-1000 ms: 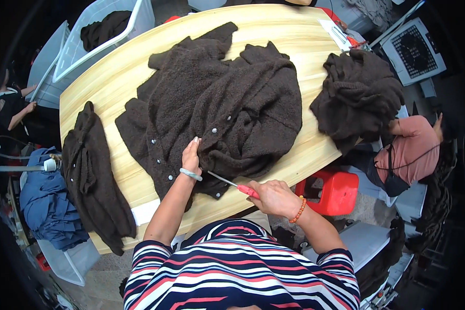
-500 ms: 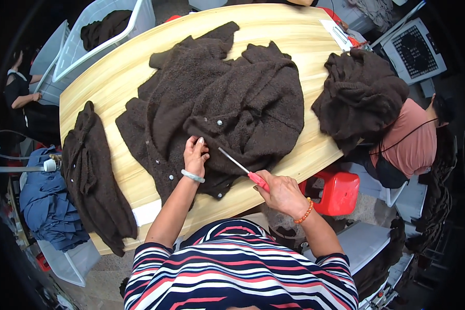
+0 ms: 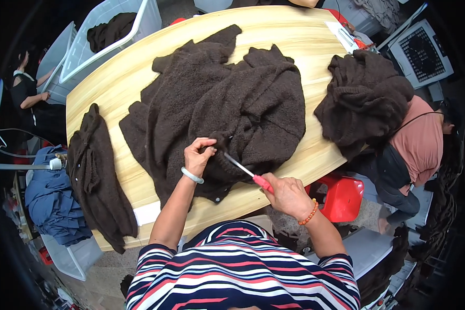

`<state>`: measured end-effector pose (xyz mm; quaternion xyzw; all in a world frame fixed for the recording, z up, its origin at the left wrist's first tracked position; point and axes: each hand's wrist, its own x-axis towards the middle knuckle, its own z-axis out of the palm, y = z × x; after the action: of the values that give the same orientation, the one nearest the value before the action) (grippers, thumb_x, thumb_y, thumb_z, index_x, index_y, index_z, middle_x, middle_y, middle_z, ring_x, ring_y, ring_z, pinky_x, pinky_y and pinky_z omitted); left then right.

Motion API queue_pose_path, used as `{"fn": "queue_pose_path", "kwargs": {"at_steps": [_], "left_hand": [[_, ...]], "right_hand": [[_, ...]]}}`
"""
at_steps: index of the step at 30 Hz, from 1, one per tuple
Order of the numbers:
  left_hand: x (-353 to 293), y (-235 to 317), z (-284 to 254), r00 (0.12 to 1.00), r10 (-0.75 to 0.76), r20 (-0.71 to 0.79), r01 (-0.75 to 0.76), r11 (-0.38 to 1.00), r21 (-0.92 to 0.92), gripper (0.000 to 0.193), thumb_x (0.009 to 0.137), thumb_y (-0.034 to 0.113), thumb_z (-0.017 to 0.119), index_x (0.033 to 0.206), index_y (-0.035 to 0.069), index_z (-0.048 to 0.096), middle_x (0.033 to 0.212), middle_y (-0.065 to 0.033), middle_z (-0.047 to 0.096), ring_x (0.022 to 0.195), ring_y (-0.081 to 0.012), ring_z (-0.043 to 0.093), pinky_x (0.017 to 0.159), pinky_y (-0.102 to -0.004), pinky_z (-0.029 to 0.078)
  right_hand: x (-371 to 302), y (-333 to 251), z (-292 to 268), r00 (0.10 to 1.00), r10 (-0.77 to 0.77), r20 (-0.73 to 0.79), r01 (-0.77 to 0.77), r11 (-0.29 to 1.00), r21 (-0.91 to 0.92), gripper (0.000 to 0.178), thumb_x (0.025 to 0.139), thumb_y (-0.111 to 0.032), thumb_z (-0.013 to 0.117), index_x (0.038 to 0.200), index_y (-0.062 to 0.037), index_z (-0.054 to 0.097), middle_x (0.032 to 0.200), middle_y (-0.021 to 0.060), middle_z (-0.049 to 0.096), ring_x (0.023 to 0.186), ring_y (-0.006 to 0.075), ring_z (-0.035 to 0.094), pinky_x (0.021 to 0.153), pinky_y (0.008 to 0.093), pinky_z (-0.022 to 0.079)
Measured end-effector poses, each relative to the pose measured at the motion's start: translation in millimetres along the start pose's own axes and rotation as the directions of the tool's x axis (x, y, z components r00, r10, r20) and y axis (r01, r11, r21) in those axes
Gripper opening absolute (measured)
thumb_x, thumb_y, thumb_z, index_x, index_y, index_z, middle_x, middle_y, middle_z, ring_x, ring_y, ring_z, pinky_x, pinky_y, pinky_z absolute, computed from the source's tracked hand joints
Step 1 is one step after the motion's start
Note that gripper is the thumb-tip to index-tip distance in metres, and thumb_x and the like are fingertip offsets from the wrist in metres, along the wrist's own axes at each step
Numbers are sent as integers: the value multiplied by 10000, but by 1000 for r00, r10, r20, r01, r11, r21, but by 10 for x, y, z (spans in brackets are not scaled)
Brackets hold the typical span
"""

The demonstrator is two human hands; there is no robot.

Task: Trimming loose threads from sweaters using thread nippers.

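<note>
Head view, red-handled tool [image 3: 246,170]: diagonal axis, pointing forward-left
Right hand [image 3: 290,195]: grasping it
Left hand [image 3: 197,156]: pinching brown cardigan [image 3: 225,93]
Counter [image 3: 315,39], right: knit bundle [image 3: 364,103]

i can't tell whether the tip of the slim metal tool [image 3: 243,169] touches the dark knit garment [image 3: 181,93] or sits just above it; it's too small. the right hand [image 3: 290,196] hides the rear of the red handle [image 3: 262,182]. whether the left hand [image 3: 199,156] pinches any cloth, i can't make out either. the table [image 3: 113,77] blocks part of the red stool [image 3: 346,199], and the striped shirt [image 3: 243,268] gets cut off along the bottom.
</note>
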<state>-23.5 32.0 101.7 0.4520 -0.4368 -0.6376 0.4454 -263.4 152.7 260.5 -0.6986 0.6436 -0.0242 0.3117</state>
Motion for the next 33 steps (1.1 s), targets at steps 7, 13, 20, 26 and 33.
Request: {"fn": "queue_pose_path", "kwargs": {"at_steps": [7,13,20,26,33], "left_hand": [[-114,-65,-1,999,-40,22,40,999,28,446,783,-94,556,1222,-17,538,988,-14,627,970,-62,562,883,-201,411],[35,-169,14,996,-88,-28,91,985,144,247,867,51,691,1098,-4,623,945,13,651,823,-45,572,759,-197,449],[0,-147,-41,993,-119,-11,119,980,162,77,873,53,684,935,6,683,860,-3,674,778,-61,600,733,-196,472],[-15,-99,9,983,-181,-14,180,983,-46,75,908,97,666,914,24,684,866,0,681,729,-52,588,663,-198,472],[-217,495,72,951,-283,122,290,956,-38,136,930,208,652,868,86,651,773,27,630,620,-46,535,518,-197,408]], "right_hand": [[-21,97,-46,999,-5,-44,5,1000,-1,173,883,-193,594,1004,-78,548,691,191,637,688,393,650,630,507,503],[5,84,52,998,-59,-19,58,998,-29,173,876,-180,602,990,-63,545,680,184,637,685,382,654,621,495,508],[-5,110,84,996,-72,48,75,996,-51,203,880,-215,596,987,-46,563,704,193,651,715,380,665,641,490,517],[14,120,78,996,-46,75,47,999,1,238,888,-242,597,1055,-75,570,750,202,659,755,389,662,684,495,512],[304,442,365,980,-43,-192,89,968,237,306,859,-206,646,1125,-96,541,858,208,665,817,401,652,716,497,512]]}}
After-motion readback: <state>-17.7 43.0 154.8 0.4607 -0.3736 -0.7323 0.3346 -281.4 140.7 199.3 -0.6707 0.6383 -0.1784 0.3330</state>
